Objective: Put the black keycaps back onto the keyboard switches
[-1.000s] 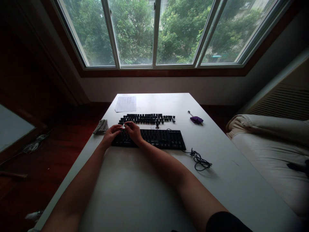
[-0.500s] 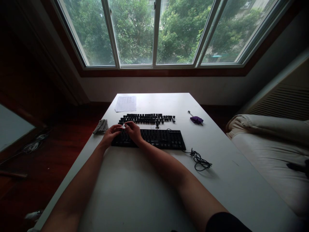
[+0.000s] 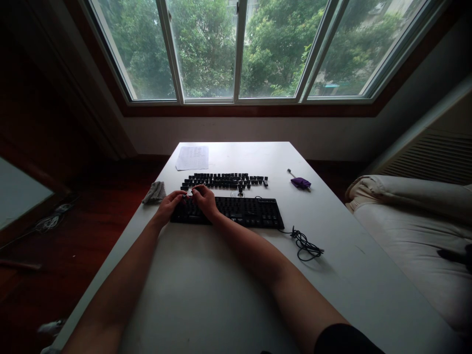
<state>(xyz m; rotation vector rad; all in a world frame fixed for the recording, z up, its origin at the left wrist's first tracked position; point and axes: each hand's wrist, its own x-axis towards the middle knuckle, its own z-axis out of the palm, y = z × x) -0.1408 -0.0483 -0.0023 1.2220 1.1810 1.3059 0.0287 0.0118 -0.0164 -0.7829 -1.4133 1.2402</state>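
A black keyboard lies across the middle of the white table. Both hands rest over its left end. My left hand has its fingers curled at the keyboard's far left corner. My right hand sits beside it, fingers pinched toward the left hand around something small and thin that I cannot make out. Rows of loose black keycaps lie just beyond the keyboard.
The keyboard's coiled cable lies to its right. A purple object sits further right, a grey cloth at the left edge, a paper sheet at the far end. A white sofa stands on the right.
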